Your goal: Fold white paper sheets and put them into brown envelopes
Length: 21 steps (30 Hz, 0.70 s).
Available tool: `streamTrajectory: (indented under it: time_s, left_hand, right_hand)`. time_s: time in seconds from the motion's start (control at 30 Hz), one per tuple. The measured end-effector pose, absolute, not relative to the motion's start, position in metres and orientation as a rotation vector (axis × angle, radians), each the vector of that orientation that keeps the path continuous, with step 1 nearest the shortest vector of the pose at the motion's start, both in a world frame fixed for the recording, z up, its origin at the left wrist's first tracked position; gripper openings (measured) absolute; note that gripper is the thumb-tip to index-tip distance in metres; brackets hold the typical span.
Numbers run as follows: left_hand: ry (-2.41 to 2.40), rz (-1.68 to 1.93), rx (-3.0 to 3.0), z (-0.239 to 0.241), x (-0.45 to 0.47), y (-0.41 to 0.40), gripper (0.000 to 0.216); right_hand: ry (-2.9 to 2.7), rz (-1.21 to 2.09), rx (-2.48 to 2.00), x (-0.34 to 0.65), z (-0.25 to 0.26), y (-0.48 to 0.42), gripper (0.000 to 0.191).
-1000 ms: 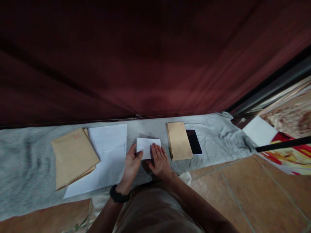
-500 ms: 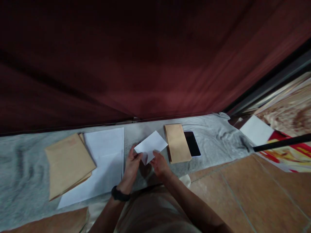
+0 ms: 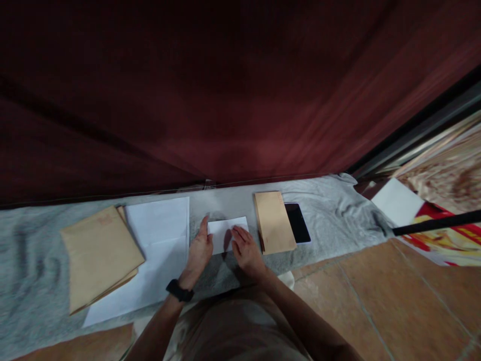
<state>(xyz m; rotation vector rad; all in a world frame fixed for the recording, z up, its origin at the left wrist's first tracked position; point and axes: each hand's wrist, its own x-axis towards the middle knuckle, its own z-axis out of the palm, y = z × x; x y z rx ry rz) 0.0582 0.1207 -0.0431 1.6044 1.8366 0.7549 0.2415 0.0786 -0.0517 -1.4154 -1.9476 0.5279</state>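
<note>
A small folded white paper (image 3: 222,231) lies flat on the grey cloth (image 3: 330,210) in front of me. My left hand (image 3: 199,250), with a black watch on the wrist, rests at its left edge, fingers stretched along the paper. On the paper's right part my right hand (image 3: 246,250) lies flat with fingers spread. Neither hand grips it. A narrow brown envelope (image 3: 273,221) sits just to the right, partly over a black phone (image 3: 297,222).
Large white sheets (image 3: 156,250) and a stack of brown envelopes (image 3: 95,255) lie to the left on the cloth. A dark red curtain (image 3: 225,90) hangs behind. Tiled floor (image 3: 376,301) and a white sheet (image 3: 396,201) with colourful paper are at the right.
The folded paper was flat, then lifted and turned in both hands, and now lies flat on the cloth again with both hands pressed on it.
</note>
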Motion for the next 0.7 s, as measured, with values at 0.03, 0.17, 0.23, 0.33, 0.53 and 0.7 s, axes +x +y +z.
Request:
streamTrajectory:
  time_s: [0.03,0.17,0.23,0.33,0.53,0.7]
  left_hand:
    - [1.868,0.724,1.621,-0.043,0.059,0.120,0.070]
    - [1.964,0.677,1.652,-0.041,0.064,0.113,0.066]
    - [1.984,0.690,1.653,-0.039,0.067,0.110,0.064]
    - [2.001,0.673,1.658,-0.037,0.069,0.107,0.063]
    - [2.043,0.561,1.716,-0.030,0.071,0.105,0.060]
    - [2.093,0.658,1.909,-0.028,0.076,0.099,0.056]
  right_hand:
    - [-2.024,0.410,-1.440,0.241,-0.056,0.080,0.047]
    - [-2.154,0.162,-1.542,0.235,-0.067,0.079,0.056]
    - [-2.150,0.133,-1.568,0.234,-0.069,0.077,0.057]
    - [-2.151,0.123,-1.578,0.232,-0.068,0.076,0.057]
    - [-2.129,0.100,-1.626,0.232,-0.067,0.078,0.057]
    - [-2.123,0.109,-1.635,0.230,-0.067,0.077,0.059]
